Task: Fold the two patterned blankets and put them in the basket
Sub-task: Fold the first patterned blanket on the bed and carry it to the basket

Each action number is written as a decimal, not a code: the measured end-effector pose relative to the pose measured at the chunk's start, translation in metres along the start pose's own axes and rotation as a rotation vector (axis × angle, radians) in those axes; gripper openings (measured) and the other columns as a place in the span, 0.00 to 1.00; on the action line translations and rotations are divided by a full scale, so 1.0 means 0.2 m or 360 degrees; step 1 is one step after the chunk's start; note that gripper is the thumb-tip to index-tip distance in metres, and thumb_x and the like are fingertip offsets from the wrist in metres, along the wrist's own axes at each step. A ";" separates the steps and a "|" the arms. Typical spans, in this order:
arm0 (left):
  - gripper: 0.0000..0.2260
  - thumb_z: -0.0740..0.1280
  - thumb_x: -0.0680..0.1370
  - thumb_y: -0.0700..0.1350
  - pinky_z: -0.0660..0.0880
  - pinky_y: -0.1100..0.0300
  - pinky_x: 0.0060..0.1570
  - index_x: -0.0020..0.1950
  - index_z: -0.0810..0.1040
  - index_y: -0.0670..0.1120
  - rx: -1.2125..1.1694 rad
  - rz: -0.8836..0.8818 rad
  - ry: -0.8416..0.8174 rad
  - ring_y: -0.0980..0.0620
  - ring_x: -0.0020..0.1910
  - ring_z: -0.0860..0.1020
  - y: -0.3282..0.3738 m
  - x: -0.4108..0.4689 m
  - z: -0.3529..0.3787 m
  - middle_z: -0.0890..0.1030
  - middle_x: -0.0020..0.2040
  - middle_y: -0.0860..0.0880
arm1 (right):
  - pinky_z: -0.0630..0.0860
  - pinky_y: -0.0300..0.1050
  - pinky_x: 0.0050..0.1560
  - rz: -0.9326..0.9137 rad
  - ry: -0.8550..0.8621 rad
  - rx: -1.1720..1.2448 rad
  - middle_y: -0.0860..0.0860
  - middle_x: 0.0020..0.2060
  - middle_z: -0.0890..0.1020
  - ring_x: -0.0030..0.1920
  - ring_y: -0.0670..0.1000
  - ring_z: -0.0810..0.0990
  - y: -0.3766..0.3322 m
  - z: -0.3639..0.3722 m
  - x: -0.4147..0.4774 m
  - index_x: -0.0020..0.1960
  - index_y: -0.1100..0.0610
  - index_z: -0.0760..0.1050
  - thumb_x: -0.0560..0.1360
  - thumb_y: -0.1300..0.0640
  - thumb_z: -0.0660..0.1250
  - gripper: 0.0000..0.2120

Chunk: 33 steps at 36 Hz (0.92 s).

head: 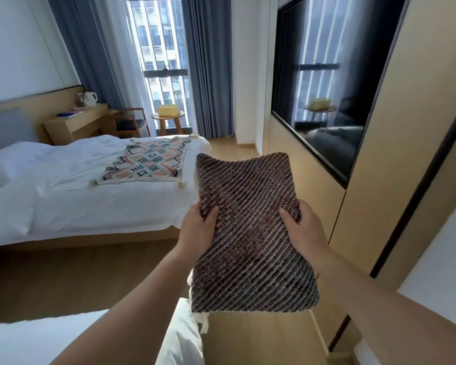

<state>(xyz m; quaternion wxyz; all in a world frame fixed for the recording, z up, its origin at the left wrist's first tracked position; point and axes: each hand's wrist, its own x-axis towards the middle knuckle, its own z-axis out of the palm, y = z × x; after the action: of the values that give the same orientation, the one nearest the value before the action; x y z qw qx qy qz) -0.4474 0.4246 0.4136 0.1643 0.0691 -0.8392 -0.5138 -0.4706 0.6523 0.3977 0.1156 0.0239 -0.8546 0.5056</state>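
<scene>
A folded brown woven blanket (248, 227) with white tassels is held up in front of me over the floor. My left hand (198, 227) grips its left edge and my right hand (304, 227) grips its right edge, thumbs on top. A second blanket (148, 160), cream with orange and black geometric shapes, lies folded flat on the far bed's foot end. A yellow basket (168, 110) stands on a small round table by the window, far from both hands.
The far white bed (63, 196) is at left, and a nearer bed corner (37, 338) at bottom left. A wooden floor aisle (261, 343) runs forward between beds and the right wall with its dark TV (327, 83). A chair (129, 122) and desk (74, 125) stand near the window.
</scene>
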 end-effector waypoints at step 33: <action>0.06 0.66 0.78 0.47 0.74 0.59 0.41 0.54 0.76 0.48 -0.0150 -0.0175 0.0291 0.53 0.43 0.80 -0.18 1.98 0.75 0.82 0.45 0.51 | 0.75 0.44 0.54 -0.0092 -0.0216 0.0172 0.44 0.49 0.79 0.50 0.47 0.78 0.37 0.47 2.22 0.63 0.52 0.72 0.79 0.49 0.62 0.14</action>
<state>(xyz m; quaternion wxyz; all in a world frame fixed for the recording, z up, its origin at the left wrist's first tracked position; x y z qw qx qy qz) -0.8726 0.4207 0.3997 0.2148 0.1538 -0.7905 -0.5525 -0.9302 0.6405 0.3884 0.0706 0.0889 -0.8309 0.5448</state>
